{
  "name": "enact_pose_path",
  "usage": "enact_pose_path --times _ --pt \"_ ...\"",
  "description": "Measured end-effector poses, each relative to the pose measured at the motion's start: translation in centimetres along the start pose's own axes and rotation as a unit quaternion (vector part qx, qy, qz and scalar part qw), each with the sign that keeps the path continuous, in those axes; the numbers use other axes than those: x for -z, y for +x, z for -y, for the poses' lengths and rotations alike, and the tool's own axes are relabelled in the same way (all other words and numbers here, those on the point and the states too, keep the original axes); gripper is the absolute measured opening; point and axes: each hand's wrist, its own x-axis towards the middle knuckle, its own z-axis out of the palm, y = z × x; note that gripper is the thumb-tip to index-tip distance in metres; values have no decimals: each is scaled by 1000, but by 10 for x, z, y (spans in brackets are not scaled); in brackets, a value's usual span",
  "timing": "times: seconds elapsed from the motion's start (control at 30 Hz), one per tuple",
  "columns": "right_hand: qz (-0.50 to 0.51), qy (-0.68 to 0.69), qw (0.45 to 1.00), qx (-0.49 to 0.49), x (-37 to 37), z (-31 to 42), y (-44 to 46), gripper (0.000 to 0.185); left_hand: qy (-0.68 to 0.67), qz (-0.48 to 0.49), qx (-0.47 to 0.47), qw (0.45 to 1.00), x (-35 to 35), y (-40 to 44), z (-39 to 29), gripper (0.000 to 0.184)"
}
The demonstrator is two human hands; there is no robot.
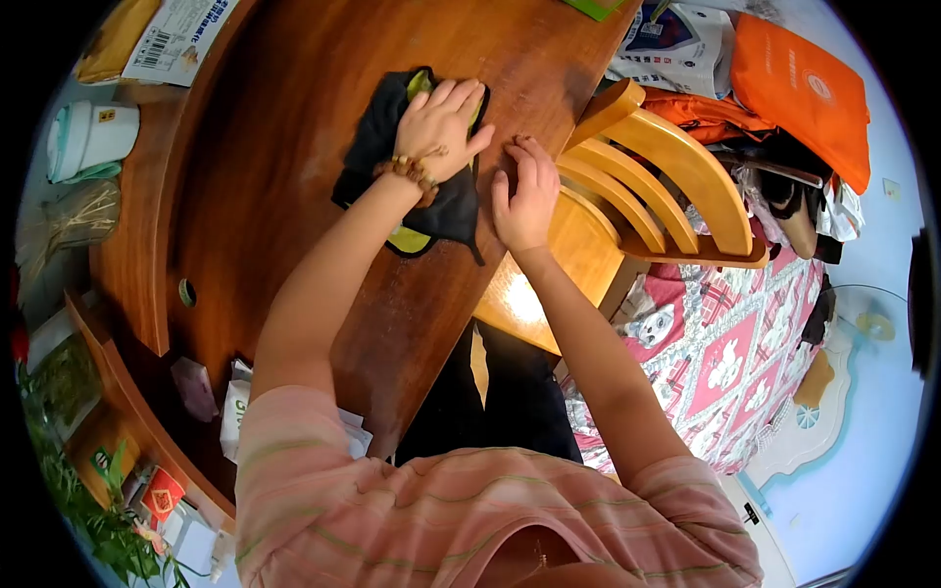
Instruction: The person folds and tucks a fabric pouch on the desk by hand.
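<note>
My left hand point(439, 125), with a beaded bracelet point(410, 176) at the wrist, lies palm down on a crumpled black cloth point(453, 211) with yellow-green patches. Its fingers are stretched out flat over the fabric, thumb apart. The cloth lies on a brown wooden desk point(284, 157), one thin strap-like end trailing toward the near edge. Close by on the right, my right hand point(527, 201) rests at the desk's edge, its fingers lightly bent and thumb apart. Nothing shows in it, though its palm is hidden.
A wooden chair point(676, 186) stands against the desk's right side. Beyond it are an orange bag point(799, 93) and a bed with a patterned pink cover point(725, 363). Along the left run a raised shelf point(132, 245), a white tub point(106, 132), a box point(181, 39) and green plants point(98, 519).
</note>
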Motion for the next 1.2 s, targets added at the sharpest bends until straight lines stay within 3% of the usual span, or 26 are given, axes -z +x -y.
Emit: enact_pose_path --times 0.27,0.4,0.53,0.67,0.8,0.87,0.97,1.07,1.2 --pt "-6 6 1000 -2 -3 -1 -2 33 -35 57 -18 998 17 -53 -8 53" --pt "-14 8 1000 -4 -1 -2 0 31 -13 29 -11 999 -5 -8 -10 53" --pt "-15 5 1000 6 -3 -4 -2 31 99 25 -12 995 -31 41 10 52" --pt "-13 17 1000 13 -4 -7 -2 30 124 -31 62 990 -37 32 51 53" --pt "-10 15 1000 11 -1 -4 -2 29 143 0 153 978 -2 -25 75 54" --pt "-16 20 1000 14 -2 -4 -2 28 195 60 224 953 22 -46 83 56" --pt "-32 12 999 17 -5 -4 -3 27 165 -6 241 956 11 -59 96 58" --pt "-28 20 999 15 -5 -5 -2 28 183 48 189 964 7 -24 61 62" --pt "-48 16 998 24 -3 -4 -3 26 164 13 1 986 -25 17 13 68"
